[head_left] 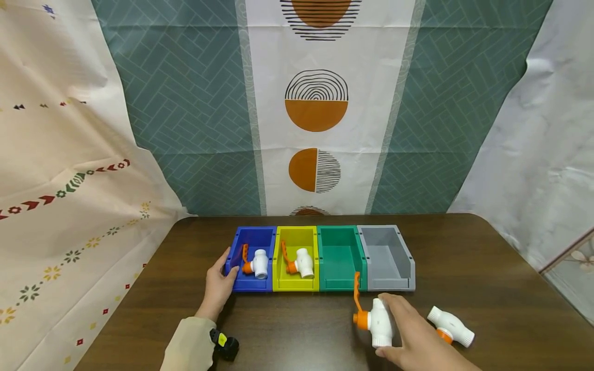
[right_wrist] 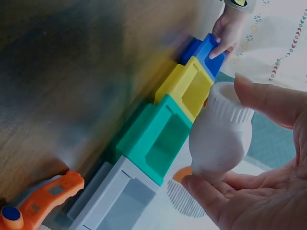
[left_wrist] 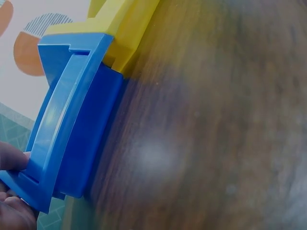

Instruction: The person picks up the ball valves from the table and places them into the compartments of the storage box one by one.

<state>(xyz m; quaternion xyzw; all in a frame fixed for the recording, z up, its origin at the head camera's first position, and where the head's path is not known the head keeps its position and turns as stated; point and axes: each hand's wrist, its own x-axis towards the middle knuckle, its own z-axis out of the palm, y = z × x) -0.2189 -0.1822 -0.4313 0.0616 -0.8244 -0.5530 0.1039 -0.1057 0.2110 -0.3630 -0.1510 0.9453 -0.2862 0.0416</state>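
white valves [head_left: 381, 323], orange handles [head_left: 357, 291] | blue bin [head_left: 252, 286] | yellow bin [head_left: 296, 285] | green bin [head_left: 341, 252] | grey bin [head_left: 382, 260] | brown wood-grained table [head_left: 297, 324]

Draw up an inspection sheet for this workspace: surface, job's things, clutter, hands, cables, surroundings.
Surface: dark brown wood-grain table.
Job's things: open box-shaped plastic bins in a row, left to right: blue bin, yellow bin, green bin, grey bin. White tubular plastic valves with orange handles: blue-bin valve, yellow-bin valve, held valve, loose valve lying on the table at right.
Clutter: nothing seen.
Hands: left hand grips the blue bin's side; right hand holds the held valve between thumb and fingers.
Cables: nothing seen.
Surroundings: green-and-white patterned cloth backdrop; cream patterned cloth at left.
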